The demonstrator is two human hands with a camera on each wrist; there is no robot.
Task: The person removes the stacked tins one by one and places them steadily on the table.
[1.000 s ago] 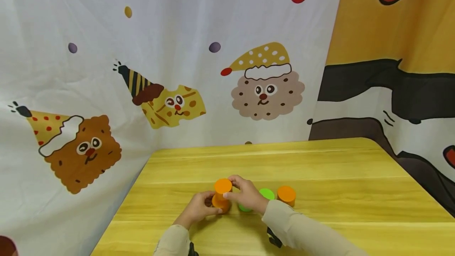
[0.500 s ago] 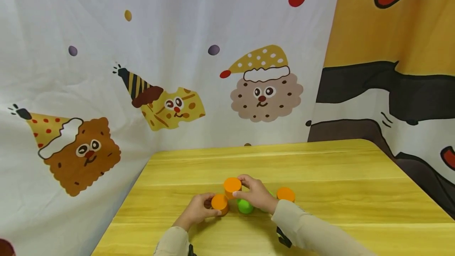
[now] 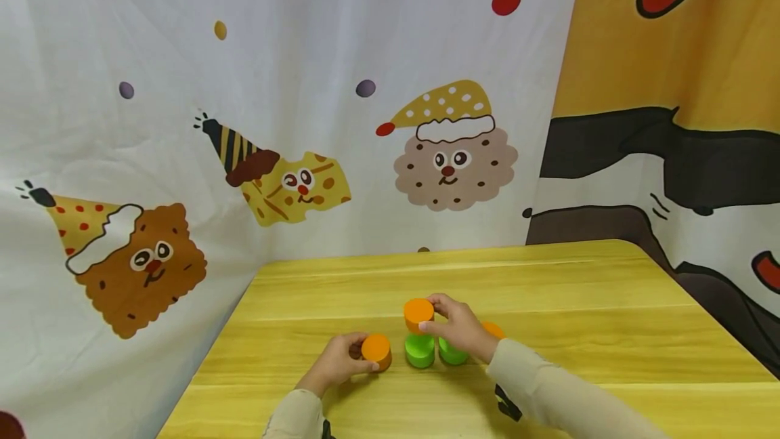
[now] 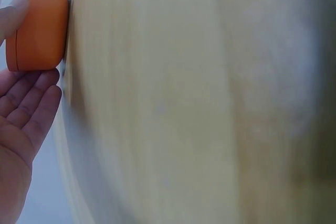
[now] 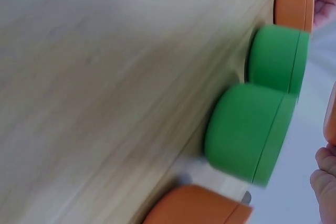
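Observation:
My left hand (image 3: 335, 361) grips a short orange cylinder (image 3: 376, 352) on the table, thumb on the near side and fingers behind. A thin seam runs round this cylinder (image 4: 42, 30) near its top in the left wrist view. A second orange cylinder (image 3: 418, 316) is pinched between the thumb and fingers of my right hand (image 3: 460, 327), raised directly over a green cylinder (image 3: 420, 353). Another green cylinder (image 3: 453, 352) stands just right of that one, partly covered by the right hand. Behind the right wrist, a third orange cylinder (image 3: 494, 330) shows only in part.
The cylinders stand in a row on a yellow wood-grain table (image 3: 341, 290). A white cloth (image 3: 305, 53) printed with cartoon snacks hangs behind the table and along its left side. In the right wrist view the lifted orange cylinder (image 5: 331, 119) enters from the right edge.
My right hand has lifted its orange cylinder off the left one and carried it right, over the nearer green cylinder. My left hand keeps its grip in nearly the same spot.

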